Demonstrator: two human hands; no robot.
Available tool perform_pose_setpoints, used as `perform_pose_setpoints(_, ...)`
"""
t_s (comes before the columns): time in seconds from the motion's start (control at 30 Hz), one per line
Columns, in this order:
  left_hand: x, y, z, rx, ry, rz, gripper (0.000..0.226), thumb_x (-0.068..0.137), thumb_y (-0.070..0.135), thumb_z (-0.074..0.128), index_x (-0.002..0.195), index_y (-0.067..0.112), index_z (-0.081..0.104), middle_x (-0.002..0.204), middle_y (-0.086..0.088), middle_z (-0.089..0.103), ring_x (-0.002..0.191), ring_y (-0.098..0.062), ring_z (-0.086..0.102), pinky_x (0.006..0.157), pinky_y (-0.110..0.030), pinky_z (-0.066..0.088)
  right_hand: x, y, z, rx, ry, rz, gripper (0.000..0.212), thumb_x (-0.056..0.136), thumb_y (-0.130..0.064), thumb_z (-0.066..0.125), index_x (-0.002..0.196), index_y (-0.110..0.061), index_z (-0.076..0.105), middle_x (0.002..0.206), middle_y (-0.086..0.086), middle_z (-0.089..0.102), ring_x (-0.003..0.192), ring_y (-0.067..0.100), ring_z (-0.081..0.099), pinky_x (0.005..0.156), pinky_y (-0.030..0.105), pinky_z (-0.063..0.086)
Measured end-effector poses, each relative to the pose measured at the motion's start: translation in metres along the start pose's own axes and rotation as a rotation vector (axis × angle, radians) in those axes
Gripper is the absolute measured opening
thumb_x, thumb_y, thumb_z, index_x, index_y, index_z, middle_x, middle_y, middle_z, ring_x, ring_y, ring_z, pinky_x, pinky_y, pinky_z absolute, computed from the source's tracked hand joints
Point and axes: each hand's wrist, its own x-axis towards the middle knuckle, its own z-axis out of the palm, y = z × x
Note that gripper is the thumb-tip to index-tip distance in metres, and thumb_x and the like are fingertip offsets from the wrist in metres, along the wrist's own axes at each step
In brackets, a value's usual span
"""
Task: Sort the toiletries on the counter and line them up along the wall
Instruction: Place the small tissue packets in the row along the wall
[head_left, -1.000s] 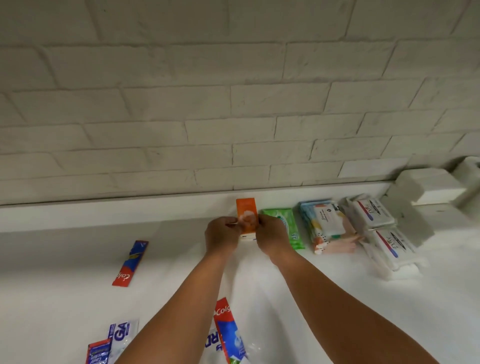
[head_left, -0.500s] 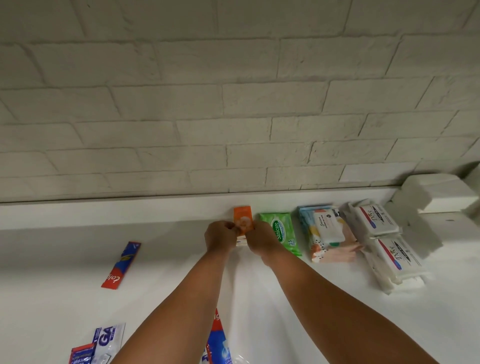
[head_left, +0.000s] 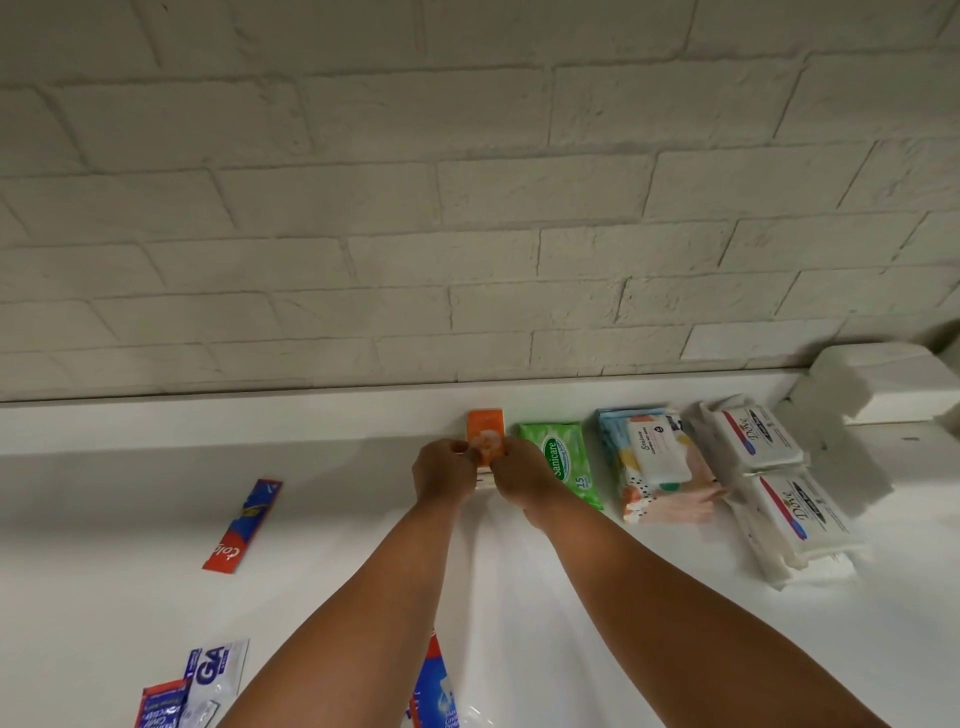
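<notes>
— Where's the orange pack (head_left: 485, 434)?
— On the counter (head_left: 104, 519), its far end against the ledge (head_left: 260, 421) under the wall (head_left: 467, 208), just left of the green pack (head_left: 563, 462). The left hand (head_left: 444, 470) pinches its left edge and the right hand (head_left: 522, 475) its right edge, fingers curled tight on it.
— And the rest of the row?
— Right of the green pack there's a wipes pack (head_left: 657, 462), then 2 Dove packs (head_left: 753, 436). A red sachet (head_left: 243, 525) lies well apart on the left. More sachets (head_left: 208, 680) and a box (head_left: 434, 691) sit at the near edge.
</notes>
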Motion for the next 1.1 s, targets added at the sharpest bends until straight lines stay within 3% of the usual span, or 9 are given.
perform_pose_setpoints(0.13,-0.006,0.006,-0.006,0.030,0.037,0.020,0.031,0.096,0.031,0.057,0.113,0.011,0.073,0.118,-0.012,0.072,0.111,-0.030,0.064,0.086,-0.031,0.045,-0.005,-0.005,-0.006,-0.120,0.072,0.005,0.031,0.093,-0.007,0.041,0.122,-0.003,0.052,0.114,0.012,0.063,0.089,0.020,0.056,0.068,0.028,0.045)
perform_pose_setpoints(0.2,-0.010,0.008,-0.014,0.035,0.062,0.043,0.037,0.097,0.035,0.057,0.125,0.012,0.069,0.130,-0.010,0.067,0.122,-0.028,0.059,0.098,-0.030,0.042,-0.012,-0.011,-0.011,-0.167,0.076,-0.027,0.035,0.095,-0.006,0.040,0.128,-0.006,0.050,0.123,0.011,0.059,0.097,0.023,0.053,0.079,0.031,0.045)
perform_pose_setpoints(0.27,-0.019,0.010,-0.024,0.027,0.093,0.086,0.039,0.098,0.035,0.057,0.128,0.013,0.067,0.134,-0.007,0.065,0.125,-0.025,0.057,0.101,-0.027,0.039,-0.023,-0.015,-0.013,-0.192,0.081,-0.089,0.033,0.095,-0.009,0.041,0.126,-0.010,0.053,0.120,0.004,0.059,0.100,0.021,0.053,0.088,0.033,0.044)
perform_pose_setpoints(0.43,-0.053,0.006,-0.049,-0.021,0.147,0.169,0.031,0.097,0.033,0.059,0.122,0.018,0.070,0.128,0.002,0.069,0.118,-0.014,0.062,0.086,-0.012,0.032,-0.049,-0.011,-0.006,-0.286,0.085,-0.247,0.038,0.097,-0.020,0.046,0.135,-0.016,0.050,0.129,0.011,0.060,0.116,0.031,0.057,0.088,0.030,0.042)
perform_pose_setpoints(0.57,-0.085,-0.010,-0.065,-0.010,0.182,0.217,0.022,0.096,0.026,0.063,0.113,0.015,0.073,0.118,0.003,0.072,0.105,-0.013,0.068,0.078,-0.006,0.033,-0.068,-0.007,0.003,-0.288,0.089,-0.352,0.044,0.096,-0.022,0.053,0.140,-0.016,0.049,0.139,0.006,0.057,0.120,0.025,0.058,0.093,0.022,0.039)
perform_pose_setpoints(0.63,-0.102,-0.024,-0.072,-0.060,0.184,0.211,0.021,0.095,0.023,0.065,0.111,0.014,0.073,0.113,0.003,0.073,0.099,-0.013,0.069,0.078,-0.007,0.038,-0.077,-0.003,0.012,-0.264,0.048,-0.392,0.042,0.095,-0.021,0.056,0.136,-0.015,0.054,0.137,0.003,0.058,0.119,0.022,0.060,0.100,0.025,0.043)
perform_pose_setpoints(0.73,-0.129,-0.047,-0.086,-0.067,0.200,0.206,0.018,0.095,0.022,0.065,0.110,0.017,0.073,0.102,0.013,0.071,0.091,-0.007,0.067,0.073,0.000,0.040,-0.094,0.004,0.028,-0.228,-0.017,-0.417,0.041,0.094,-0.019,0.057,0.134,-0.014,0.056,0.135,0.000,0.060,0.114,0.018,0.062,0.098,0.026,0.046)
perform_pose_setpoints(0.87,-0.162,-0.082,-0.100,-0.074,0.221,0.138,0.018,0.096,0.025,0.065,0.112,0.020,0.071,0.100,0.014,0.070,0.088,-0.001,0.066,0.081,-0.012,0.048,-0.118,0.019,0.049,-0.249,-0.089,-0.435,0.042,0.094,-0.022,0.058,0.135,-0.018,0.055,0.134,-0.004,0.060,0.118,0.013,0.058,0.100,0.024,0.045)
perform_pose_setpoints(1.1,-0.212,-0.131,-0.117,-0.026,0.186,0.070,0.017,0.095,0.024,0.066,0.112,0.020,0.070,0.096,0.014,0.070,0.089,-0.006,0.068,0.078,-0.012,0.049,-0.153,0.045,0.078,-0.380,-0.251,-0.466,0.041,0.092,-0.025,0.061,0.132,-0.019,0.057,0.130,0.001,0.061,0.117,0.018,0.058,0.103,0.032,0.044)
